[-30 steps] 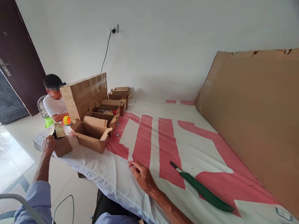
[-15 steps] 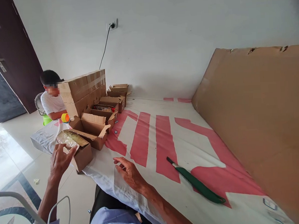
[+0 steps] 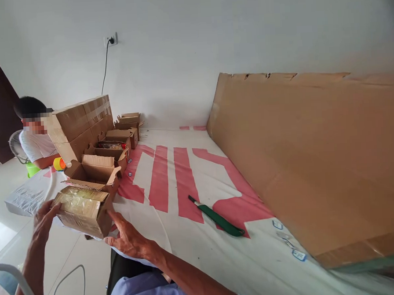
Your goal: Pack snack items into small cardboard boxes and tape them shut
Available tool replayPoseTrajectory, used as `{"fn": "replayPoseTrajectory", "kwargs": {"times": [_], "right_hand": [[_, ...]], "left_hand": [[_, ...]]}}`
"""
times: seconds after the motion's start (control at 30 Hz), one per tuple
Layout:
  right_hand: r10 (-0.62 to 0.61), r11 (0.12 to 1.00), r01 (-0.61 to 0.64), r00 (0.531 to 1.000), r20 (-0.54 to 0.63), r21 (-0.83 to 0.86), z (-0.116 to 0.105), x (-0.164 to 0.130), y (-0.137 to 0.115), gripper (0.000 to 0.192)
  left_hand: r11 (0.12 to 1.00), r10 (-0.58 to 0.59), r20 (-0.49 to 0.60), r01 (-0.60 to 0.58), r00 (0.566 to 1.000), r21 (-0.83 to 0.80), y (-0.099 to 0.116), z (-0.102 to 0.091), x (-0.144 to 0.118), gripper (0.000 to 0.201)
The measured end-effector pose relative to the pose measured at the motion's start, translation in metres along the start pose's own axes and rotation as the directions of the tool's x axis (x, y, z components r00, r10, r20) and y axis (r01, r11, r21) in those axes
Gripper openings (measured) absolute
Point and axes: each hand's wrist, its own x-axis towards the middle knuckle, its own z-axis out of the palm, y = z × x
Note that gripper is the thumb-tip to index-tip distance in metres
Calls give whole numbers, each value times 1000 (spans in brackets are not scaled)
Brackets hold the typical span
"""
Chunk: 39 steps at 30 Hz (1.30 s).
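A small cardboard box point(image 3: 83, 206) with clear tape over its top flaps sits at the near left edge of the cloth-covered table. Against its left end my left hand point(image 3: 44, 219) presses with closed fingers. My right hand point(image 3: 127, 235) takes hold of the opposite end, fingers along the side and thumb low at the near corner. Between them the box is gripped, slightly tilted. Just behind it stands an open cardboard box point(image 3: 95, 172), its flaps raised. A green-handled box cutter point(image 3: 217, 217) lies to the right of my hands.
More open boxes point(image 3: 111, 145) line up behind, beside a stack of taped cartons point(image 3: 80, 123). A yellow tape roll point(image 3: 58, 164) lies left. Another person point(image 3: 36, 138) sits beyond. A large cardboard sheet point(image 3: 303, 159) leans at the right, with small labelled packets point(image 3: 298, 254) near it.
My right hand has moved left onto the end of the taped box. My left hand has shifted from the box's top to its left end. The view has turned right.
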Motion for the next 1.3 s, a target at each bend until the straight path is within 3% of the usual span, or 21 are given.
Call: {"fn": "replayPoseTrajectory", "kwargs": {"times": [0.1, 0.23, 0.37, 0.53, 0.63, 0.7, 0.8, 0.93, 1.0, 1.07, 1.13, 1.2, 1.3], "right_hand": [[1, 1000, 0, 990, -142, 2, -16, -21, 1, 82], [28, 999, -38, 970, -242, -36, -54, -58, 6, 73], [58, 993, -88, 943, -328, -76, -95, -90, 11, 62], [100, 983, -153, 911, -400, -103, -131, -107, 21, 60], [45, 981, -118, 913, -405, -156, -151, -110, 30, 51], [-33, 954, -103, 899, -437, -283, -169, -114, 39, 44], [-106, 811, -216, 859, -500, -544, -200, -127, 59, 35], [0, 492, -456, 852, -524, -741, -234, -150, 86, 20], [83, 377, -528, 838, -539, -761, -241, -158, 94, 15], [141, 322, -567, 821, -554, -758, -243, -162, 98, 14], [145, 324, -580, 811, -566, -748, -243, -163, 101, 13], [101, 379, -575, 804, -586, -725, -242, -162, 102, 13], [-26, 573, -510, 771, -636, -641, -242, -154, 90, 22]], "left_hand": [[990, -39, 105, 52, 994, -128, 4, 15, -32, 72], [973, 25, 231, 29, 973, -230, 27, 45, -74, 77], [946, 116, 407, 24, 906, -322, 45, 77, -103, 69], [926, 225, 493, -27, 840, -378, 56, 104, -107, 54], [920, 253, 439, -75, 862, -384, 60, 111, -97, 50], [913, 267, 399, -98, 877, -396, 62, 113, -90, 48], [905, 241, 435, -39, 867, -423, 63, 113, -85, 53], [878, 190, 497, 80, 846, -472, 65, 117, -87, 65], [875, 219, 489, 52, 845, -481, 68, 120, -88, 62], [882, 269, 479, -13, 836, -472, 70, 122, -88, 55], [886, 315, 474, -75, 822, -458, 73, 122, -90, 49], [886, 345, 472, -115, 811, -450, 75, 121, -92, 46], [885, 353, 494, -112, 794, -452, 76, 117, -97, 50]]}}
